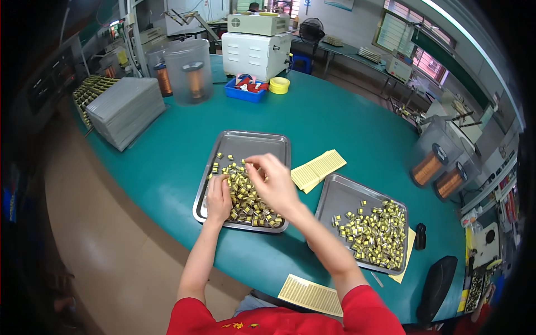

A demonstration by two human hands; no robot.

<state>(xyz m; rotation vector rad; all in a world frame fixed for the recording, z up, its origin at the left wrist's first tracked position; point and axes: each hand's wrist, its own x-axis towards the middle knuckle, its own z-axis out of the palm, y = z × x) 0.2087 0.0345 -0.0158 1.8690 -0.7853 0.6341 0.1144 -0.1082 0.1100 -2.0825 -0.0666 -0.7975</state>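
A grey metal tray (254, 144) lies before me with a heap of small yellow-taped transformers (245, 198) in it. My left hand (219, 200) is over the heap's left side, its fingers drawn together; anything inside them is hidden. Above the heap, my right hand (273, 181) is closed, with thumb and forefinger nearly meeting near the tray's middle. Whether a part sits in that pinch is too small to make out. To the right, a second metal tray (335, 195) holds another pile of the same yellow-taped parts (379, 231).
Yellow printed label sheets (318, 169) lie between the trays, another sheet (310, 295) near the front edge. A black case (436, 289) rests at right. Farther back stand a blue bin (245, 95), yellow tape rolls (279, 85), copper wire spools (194, 81) and a stacked grey block (125, 111).
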